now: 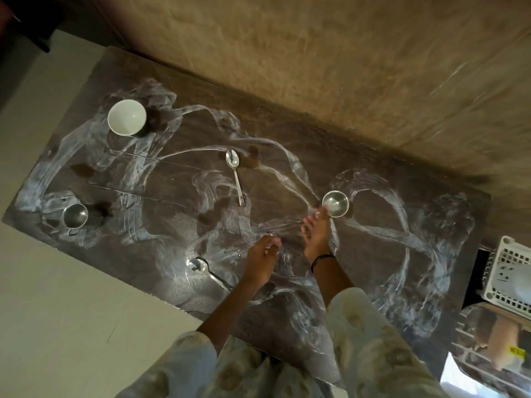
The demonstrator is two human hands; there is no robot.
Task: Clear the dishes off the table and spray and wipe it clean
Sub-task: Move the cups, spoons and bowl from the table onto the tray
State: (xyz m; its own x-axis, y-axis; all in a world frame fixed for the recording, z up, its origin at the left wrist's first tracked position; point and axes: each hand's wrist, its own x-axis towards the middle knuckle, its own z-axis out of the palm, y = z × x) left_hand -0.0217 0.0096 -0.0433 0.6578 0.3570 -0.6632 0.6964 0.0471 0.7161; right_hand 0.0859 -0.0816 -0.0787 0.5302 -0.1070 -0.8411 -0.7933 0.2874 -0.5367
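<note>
The dark table (373,214) is smeared with white streaks. On it stand a white bowl (126,117) at the far left, a steel cup (75,215) at the left edge and a small steel bowl (335,203) in the middle. One spoon (236,176) lies in the centre, another spoon (205,270) near the front edge. My right hand (317,235) stretches out with straight fingers, its fingertips at the rim of the small steel bowl. My left hand (263,255) hovers over the table with loosely curled fingers, holding nothing that I can see.
A white plastic basket (508,274) sits beyond the table's right end, above a wire rack. A beige wall runs along the table's far side. Pale floor lies to the left.
</note>
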